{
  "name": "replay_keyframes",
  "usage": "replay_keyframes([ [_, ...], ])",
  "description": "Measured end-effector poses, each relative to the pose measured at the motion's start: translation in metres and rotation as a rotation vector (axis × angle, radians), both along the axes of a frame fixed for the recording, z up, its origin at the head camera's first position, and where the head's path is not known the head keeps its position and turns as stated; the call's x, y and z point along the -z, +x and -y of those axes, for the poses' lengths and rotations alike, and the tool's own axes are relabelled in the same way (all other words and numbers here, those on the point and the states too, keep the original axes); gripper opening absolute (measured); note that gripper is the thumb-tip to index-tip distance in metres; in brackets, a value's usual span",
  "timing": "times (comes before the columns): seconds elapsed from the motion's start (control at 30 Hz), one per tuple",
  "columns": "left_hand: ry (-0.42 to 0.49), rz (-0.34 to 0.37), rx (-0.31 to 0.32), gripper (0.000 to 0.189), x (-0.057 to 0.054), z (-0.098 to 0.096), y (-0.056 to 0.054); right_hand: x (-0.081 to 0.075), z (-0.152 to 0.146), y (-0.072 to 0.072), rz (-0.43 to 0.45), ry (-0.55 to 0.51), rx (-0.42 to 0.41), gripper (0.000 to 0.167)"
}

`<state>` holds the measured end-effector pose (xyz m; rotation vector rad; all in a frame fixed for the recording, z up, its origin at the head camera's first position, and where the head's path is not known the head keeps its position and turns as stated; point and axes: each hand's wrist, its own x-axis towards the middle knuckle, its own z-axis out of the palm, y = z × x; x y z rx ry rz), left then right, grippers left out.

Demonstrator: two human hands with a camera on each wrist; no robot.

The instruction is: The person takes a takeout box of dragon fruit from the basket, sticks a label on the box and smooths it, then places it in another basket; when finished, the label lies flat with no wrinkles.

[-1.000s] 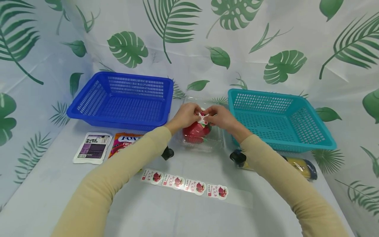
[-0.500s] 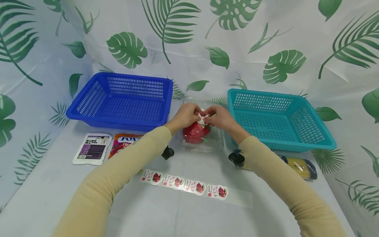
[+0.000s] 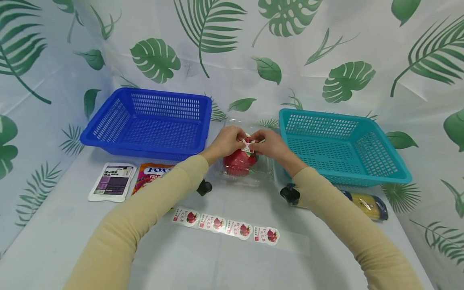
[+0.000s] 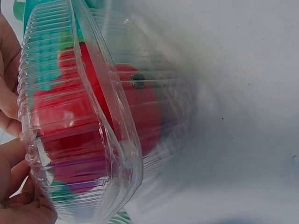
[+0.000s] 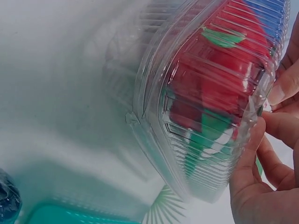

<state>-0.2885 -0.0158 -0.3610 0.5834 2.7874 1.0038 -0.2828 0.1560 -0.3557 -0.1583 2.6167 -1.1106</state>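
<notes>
Grip of both hands is a pinch, the left hand [image 3: 229,141] and the right hand [image 3: 270,143] nipping a small white label [image 3: 248,146] between thumbs and fingers; the head view shows it held above a clear clamshell box [image 3: 250,180], with a red dragon fruit [image 3: 237,163] inside, between a blue basket [image 3: 152,152] and a turquoise basket [image 3: 348,177]; from above, the hands cover part of the box, while the left wrist view shows its ridged side and flared rims, with a dark spot on the red inside; the right wrist view adds a green leaf-shaped patch on the fruit and only a sliver of the label by the fingertips; only the head view takes in the backing strip [image 3: 295,241] lying nearer the person on the white surface [image 3: 188,262], with four dragon fruit stickers [image 3: 239,228] along it; it also shows a white-and-purple pouch [image 3: 112,183] beside a FOX'S packet [image 3: 154,173] partly hidden by the left sleeve [image 3: 156,201], and a yellow packet with dark ends [image 3: 367,204] partly behind the right sleeve [image 3: 348,217].
</notes>
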Motion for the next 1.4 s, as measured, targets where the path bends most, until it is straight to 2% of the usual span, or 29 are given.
replay_keyframes([
  [0.37, -0.016, 0.009, 0.008, 0.029, 0.0, 0.002, 0.001, 0.003, -0.001, -0.003, 0.012, 0.002, 0.014, 0.034],
  [0.6, -0.047, 0.008, 0.021, 0.029, -0.001, 0.002, 0.0, 0.003, -0.003, -0.002, 0.012, 0.002, -0.005, 0.034],
  [0.83, -0.083, 0.026, 0.058, 0.028, -0.005, 0.001, -0.004, 0.003, -0.006, -0.004, 0.017, -0.01, -0.044, 0.035],
  [1.13, -0.061, 0.052, 0.083, 0.033, -0.005, 0.005, -0.007, 0.004, -0.007, -0.002, -0.004, -0.023, -0.095, 0.042],
  [1.4, -0.066, 0.085, 0.095, 0.039, -0.005, 0.006, -0.007, 0.006, -0.012, -0.002, -0.015, -0.026, -0.188, 0.049],
])
